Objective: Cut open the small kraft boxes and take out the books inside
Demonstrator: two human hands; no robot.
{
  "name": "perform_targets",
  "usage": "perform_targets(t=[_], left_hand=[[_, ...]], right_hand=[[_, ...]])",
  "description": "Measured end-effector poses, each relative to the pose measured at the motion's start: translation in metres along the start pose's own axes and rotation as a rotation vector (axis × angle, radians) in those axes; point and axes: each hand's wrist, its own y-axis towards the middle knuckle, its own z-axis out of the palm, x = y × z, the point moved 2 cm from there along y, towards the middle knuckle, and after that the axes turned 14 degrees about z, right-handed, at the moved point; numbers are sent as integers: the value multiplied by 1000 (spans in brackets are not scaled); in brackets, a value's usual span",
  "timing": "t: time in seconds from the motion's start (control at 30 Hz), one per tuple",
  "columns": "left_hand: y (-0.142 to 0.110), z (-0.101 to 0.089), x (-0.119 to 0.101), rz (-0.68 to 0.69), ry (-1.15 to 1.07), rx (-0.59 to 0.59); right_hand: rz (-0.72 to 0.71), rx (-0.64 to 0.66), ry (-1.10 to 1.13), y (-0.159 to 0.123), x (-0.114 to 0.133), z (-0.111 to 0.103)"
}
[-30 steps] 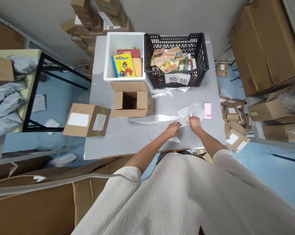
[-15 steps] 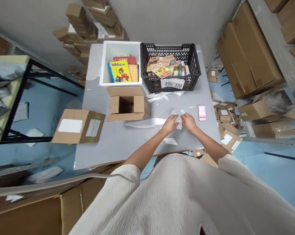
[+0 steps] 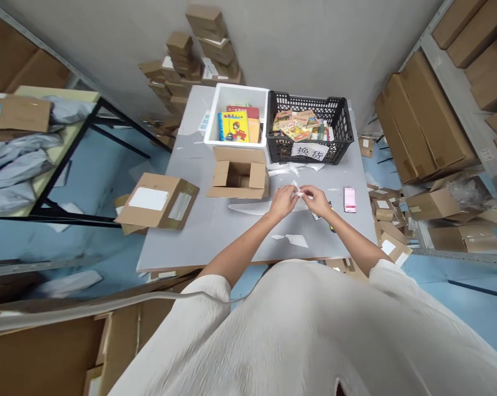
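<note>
My left hand (image 3: 283, 202) and my right hand (image 3: 315, 201) meet over the middle of the grey table. Their fingers pinch a small crumpled whitish piece of film (image 3: 298, 193), and whether it is paper or plastic I cannot make out. Beneath my right wrist lies a dark and yellow object (image 3: 332, 226), mostly covered by the arm. A long white strip (image 3: 248, 208) lies flat to the left, partly behind my left hand. Closer to the front edge rests a white scrap (image 3: 296, 240).
An open cardboard box (image 3: 239, 176) stands left of my hands. Behind it are a white foam box (image 3: 211, 121) with books and a black crate (image 3: 281, 151) with small boxes and books. A closed carton (image 3: 157, 201) overhangs the left edge; a phone (image 3: 349, 199) lies right.
My hands have come together, lifting and bunching the whitish film that lay spread out earlier. A dark and yellow object now shows beneath the right wrist. The camera view has shifted.
</note>
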Motion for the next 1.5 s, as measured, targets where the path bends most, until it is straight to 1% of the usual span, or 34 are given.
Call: perform_targets(t=[0.17,0.23,0.33,0.43,0.57,0.67,0.8,0.97,1.03,1.1,1.2,1.27,1.37,1.5], left_hand=[[-12,-41,21,9,11,-120],[-19,-58,31,10,25,-163],[-32,-82,48,-13,77,-213],[-46,-104,66,-32,159,-235],[-64,-123,95,-61,229,-237],[-73,-126,118,-106,229,-223],[-78,-117,145,-164,191,-197],[-73,-101,171,-209,81,-196],[-69,-96,179,-215,24,-177],[-65,-94,183,-200,-13,-142],[-64,-95,185,-166,3,-108],[-66,-99,184,-154,33,-105],[-69,-104,181,-144,48,-111],[-66,-107,175,-105,36,-132]], right_hand=[[-92,4,80,14,40,30],[-119,7,66,21,54,43],[-164,-7,-13,29,72,64],[-202,14,-84,37,84,86],[-227,123,-136,49,90,118],[-209,189,-174,58,90,141],[-164,233,-208,67,88,164],[-164,197,-271,76,85,181],[-136,188,-334,79,83,185],[-51,177,-432,84,81,188],[80,155,-577,89,80,188],[102,151,-616,92,80,187],[101,146,-615,93,81,185],[129,126,-606,89,79,179]])
